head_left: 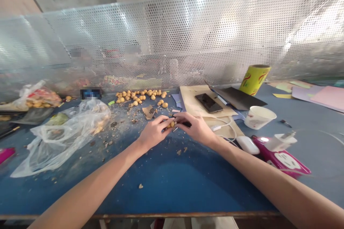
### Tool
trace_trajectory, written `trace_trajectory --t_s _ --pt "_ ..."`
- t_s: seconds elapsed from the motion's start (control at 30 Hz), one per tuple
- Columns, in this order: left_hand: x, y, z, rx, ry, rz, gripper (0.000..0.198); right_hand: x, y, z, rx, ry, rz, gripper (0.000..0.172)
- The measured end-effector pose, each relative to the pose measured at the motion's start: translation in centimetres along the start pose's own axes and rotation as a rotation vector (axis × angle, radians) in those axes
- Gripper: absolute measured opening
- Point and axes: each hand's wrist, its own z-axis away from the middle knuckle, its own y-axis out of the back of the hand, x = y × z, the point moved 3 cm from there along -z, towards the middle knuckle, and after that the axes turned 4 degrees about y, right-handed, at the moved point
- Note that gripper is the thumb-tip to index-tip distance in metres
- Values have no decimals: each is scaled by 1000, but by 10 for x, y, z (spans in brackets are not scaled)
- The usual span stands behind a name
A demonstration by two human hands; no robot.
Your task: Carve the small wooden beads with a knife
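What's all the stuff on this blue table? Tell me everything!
Small fruits: many, yellow, heaped near the far edge.
Plastic bag: one, clear, left side.
Phone: one, black, on brown cardboard.
Cup: one, white, right of the phone.
Tube: one, yellow-green, far right.
Power strip: one, magenta, front right.
Metal screen: one, silver, behind the table.
Table: one, blue, under everything.
Yellow fruit: one, yellow, between the hands.
Black object: one, black, in the right hand.
Left hand: one, at the fruit.
Right hand: one, centre.
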Motion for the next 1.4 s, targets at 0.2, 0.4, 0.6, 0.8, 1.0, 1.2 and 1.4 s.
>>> trace_trajectory --t_s 0.2,0.4,0.6,0.8,1.0,1.2,1.4 --pt "6 8 -3 53 84 127 26 -9 1 1 93 45 33 22" --pt "1 3 0 74 383 522 28 -13 -1 0 143 38 -63 16" --pt "1 -3 2 -21 521 725 36 -12 1 -3 148 24 -151 15" --pt "8 -5 4 -140 392 488 30 -12 0 -3 139 10 -143 15" --pt "10 -5 9 -137 369 505 23 -14 -3 -2 167 63 -130 13" --pt "21 -8 14 -50 470 736 22 -15 -1 1 151 206 -75 18" --pt "22 -19 19 -7 527 856 22 -19 -6 4 180 215 -42 22"
